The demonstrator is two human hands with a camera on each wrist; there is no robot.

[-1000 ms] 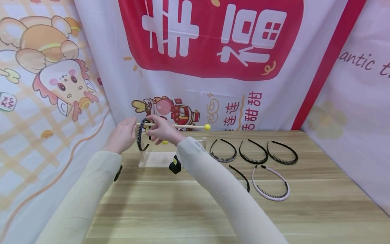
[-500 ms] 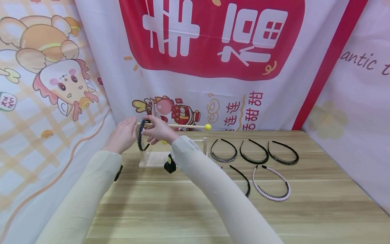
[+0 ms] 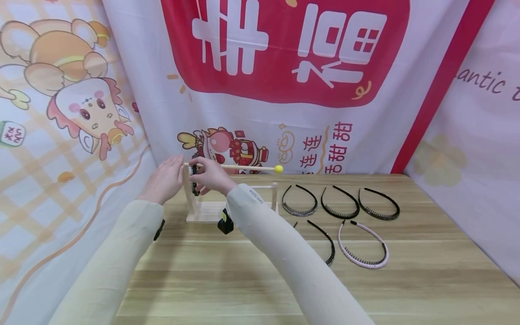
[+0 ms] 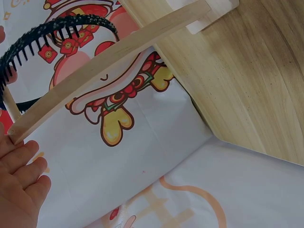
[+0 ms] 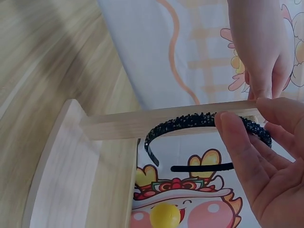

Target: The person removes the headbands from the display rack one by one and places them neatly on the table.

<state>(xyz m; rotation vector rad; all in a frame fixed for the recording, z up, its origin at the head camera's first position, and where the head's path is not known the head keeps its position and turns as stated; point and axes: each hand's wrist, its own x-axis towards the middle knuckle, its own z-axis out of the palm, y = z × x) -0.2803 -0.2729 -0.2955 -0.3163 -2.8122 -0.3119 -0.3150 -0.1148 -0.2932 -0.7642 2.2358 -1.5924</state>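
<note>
A black toothed headband with a glittery, beaded surface (image 5: 183,122) hangs around the upper rod (image 3: 252,168) of a wooden stand, beside the stand's left post (image 4: 111,59). My right hand (image 3: 213,175) pinches the headband between thumb and fingers; in the right wrist view (image 5: 270,166) these cover part of its band. The headband's teeth (image 4: 47,35) show along its inner side in the left wrist view. My left hand (image 3: 164,178) touches the top end of the post with extended fingers (image 4: 31,173); its thumb is hidden there.
A yellow ball (image 3: 278,169) caps the rod's right end. The stand's base (image 3: 209,211) sits at the table's back left. Several headbands lie to the right, including a pink one (image 3: 365,265) and a black one (image 3: 339,214). Printed cloth hangs behind and at both sides.
The headband has turned nearly edge-on in the head view and shifted slightly right along the rod, with my right hand pinching it. My left hand stays at the post.
</note>
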